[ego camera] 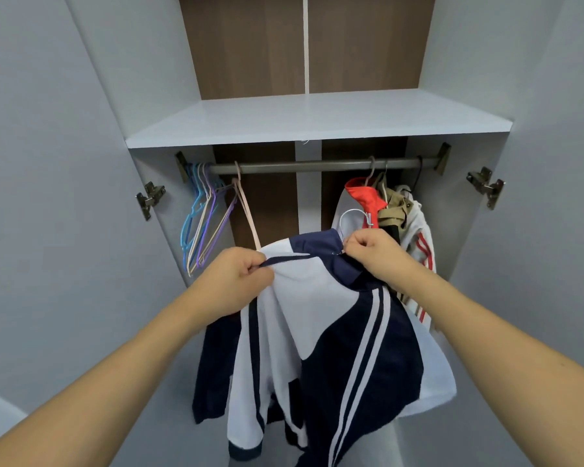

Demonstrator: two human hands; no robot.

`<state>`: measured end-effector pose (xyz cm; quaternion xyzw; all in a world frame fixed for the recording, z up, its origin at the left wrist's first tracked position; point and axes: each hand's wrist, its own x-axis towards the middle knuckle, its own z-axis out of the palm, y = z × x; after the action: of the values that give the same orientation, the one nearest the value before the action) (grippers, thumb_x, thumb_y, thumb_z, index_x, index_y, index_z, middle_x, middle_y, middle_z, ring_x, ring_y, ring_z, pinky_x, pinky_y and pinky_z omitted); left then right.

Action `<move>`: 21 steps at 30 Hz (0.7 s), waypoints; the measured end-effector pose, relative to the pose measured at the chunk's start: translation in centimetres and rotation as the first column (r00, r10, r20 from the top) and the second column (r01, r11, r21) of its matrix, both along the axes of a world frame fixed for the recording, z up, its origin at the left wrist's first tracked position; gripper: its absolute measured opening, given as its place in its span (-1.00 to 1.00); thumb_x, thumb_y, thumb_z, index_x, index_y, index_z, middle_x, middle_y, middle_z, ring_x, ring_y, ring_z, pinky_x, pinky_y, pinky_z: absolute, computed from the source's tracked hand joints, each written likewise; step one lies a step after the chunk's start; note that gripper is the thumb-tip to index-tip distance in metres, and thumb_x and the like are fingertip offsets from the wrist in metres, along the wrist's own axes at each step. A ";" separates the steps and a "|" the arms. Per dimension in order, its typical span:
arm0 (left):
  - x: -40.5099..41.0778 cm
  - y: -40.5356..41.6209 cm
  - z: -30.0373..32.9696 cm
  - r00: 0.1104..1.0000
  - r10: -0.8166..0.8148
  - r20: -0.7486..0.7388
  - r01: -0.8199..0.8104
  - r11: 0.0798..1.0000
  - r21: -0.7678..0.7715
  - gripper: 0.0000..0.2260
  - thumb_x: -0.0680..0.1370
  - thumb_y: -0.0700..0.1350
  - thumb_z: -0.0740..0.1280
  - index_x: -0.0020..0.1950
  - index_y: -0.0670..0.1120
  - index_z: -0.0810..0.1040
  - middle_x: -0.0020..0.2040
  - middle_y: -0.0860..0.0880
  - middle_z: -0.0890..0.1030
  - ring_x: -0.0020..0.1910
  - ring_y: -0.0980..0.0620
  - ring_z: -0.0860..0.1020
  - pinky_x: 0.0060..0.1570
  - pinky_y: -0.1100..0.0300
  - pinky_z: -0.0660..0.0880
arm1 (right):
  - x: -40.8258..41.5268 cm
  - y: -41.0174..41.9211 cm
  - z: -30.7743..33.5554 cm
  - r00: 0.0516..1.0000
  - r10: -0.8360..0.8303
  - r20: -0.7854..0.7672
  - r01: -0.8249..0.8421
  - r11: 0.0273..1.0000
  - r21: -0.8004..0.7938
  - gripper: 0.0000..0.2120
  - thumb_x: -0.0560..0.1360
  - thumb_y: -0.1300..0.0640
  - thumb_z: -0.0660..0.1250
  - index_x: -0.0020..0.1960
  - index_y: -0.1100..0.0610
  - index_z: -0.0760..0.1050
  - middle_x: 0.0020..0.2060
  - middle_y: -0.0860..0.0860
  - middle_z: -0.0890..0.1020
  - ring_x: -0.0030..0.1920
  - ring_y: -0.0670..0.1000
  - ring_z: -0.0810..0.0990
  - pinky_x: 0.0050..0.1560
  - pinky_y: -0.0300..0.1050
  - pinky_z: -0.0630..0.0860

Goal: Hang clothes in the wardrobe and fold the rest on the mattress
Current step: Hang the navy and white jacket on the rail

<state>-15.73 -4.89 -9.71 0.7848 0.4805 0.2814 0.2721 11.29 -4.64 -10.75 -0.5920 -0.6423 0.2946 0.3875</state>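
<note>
Before the open wardrobe (317,119), both hands up at collar height: left hand (236,278) pinching the jacket (321,332) at one shoulder, right hand (375,254) pinching the other beside a white hanger (349,214). Not yet on the rail (317,165). Already hung at right: several clothes (388,203). Spare hangers (203,210) bunched at left, one pink hanger (246,210) apart. Open room mid-rail, under the low shelf edge. No mattress in view; folding probably still to come.

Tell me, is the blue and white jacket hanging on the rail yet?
Not yet. The jacket is below the rail, gripped by the left hand and right hand.
</note>
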 end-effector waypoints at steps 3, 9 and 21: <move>-0.2 0.6 -0.1 0.978 0.069 0.195 -0.067 0.998 -0.018 -0.70 0.49 -0.14 0.24 -0.44 -0.11 0.33 -0.52 0.11 0.26 -0.54 0.17 0.23 -0.53 0.34 0.20 | -1.1 0.0 -0.4 0.991 0.077 -0.105 -0.093 0.984 -0.152 -0.55 0.54 0.24 0.27 -0.51 0.03 0.34 -0.55 -0.09 0.33 -0.51 -0.15 0.29 -0.39 -0.19 0.25; -0.9 0.8 -0.8 0.981 0.017 0.191 -0.009 0.999 -0.045 -0.72 0.41 -0.05 0.24 -0.39 -0.17 0.27 -0.50 0.07 0.24 -0.53 0.10 0.20 -0.54 0.27 0.18 | -3.3 -0.2 0.6 0.994 0.067 -0.087 -0.070 0.997 -0.033 -0.64 0.49 0.32 0.29 -0.47 0.14 0.38 -0.47 0.04 0.42 -0.47 -0.17 0.37 -0.33 -0.19 0.35; 2.4 0.5 -4.0 0.901 0.044 -0.431 0.029 0.986 0.162 -0.77 0.54 0.14 0.25 -0.06 0.03 0.30 -0.31 0.08 0.46 -0.35 0.11 0.46 -0.42 0.18 0.27 | -5.9 -0.2 5.5 0.938 0.200 0.285 -0.226 0.972 0.063 -0.79 0.48 0.28 0.30 -0.32 0.28 0.44 -0.20 0.29 0.55 -0.28 0.04 0.45 -0.21 0.04 0.44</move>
<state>-13.36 -4.38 -13.67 0.8454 0.5072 0.1396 0.0919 5.43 -4.82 -5.27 -0.5352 -0.7636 0.2185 0.2875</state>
